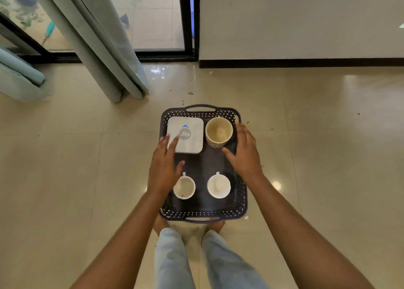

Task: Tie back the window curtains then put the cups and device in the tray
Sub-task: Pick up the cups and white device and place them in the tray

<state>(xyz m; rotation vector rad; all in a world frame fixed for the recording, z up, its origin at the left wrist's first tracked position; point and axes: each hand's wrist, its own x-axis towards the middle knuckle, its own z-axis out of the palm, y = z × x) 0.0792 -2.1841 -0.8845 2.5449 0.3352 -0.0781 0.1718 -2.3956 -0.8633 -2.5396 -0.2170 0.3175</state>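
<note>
Your dark tray [240,203] sits on the tiled floor right by your feet, and everything's already in it: the white Jio device [188,133] far left, the big beige cup [218,132] beside it, two small white cups [184,187] [218,186] along the near edge. Your left hand [164,164] hovers flat over the device's near corner, fingers spread, gripping nothing. Your right hand [244,152] is just as open, over the tray's right rim. The curtains [105,48] hang bunched by the window.

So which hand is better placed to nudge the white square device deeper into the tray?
Left hand: its fingertips already overlap the white square device; the right hand hovers beside the beige cup.
</note>
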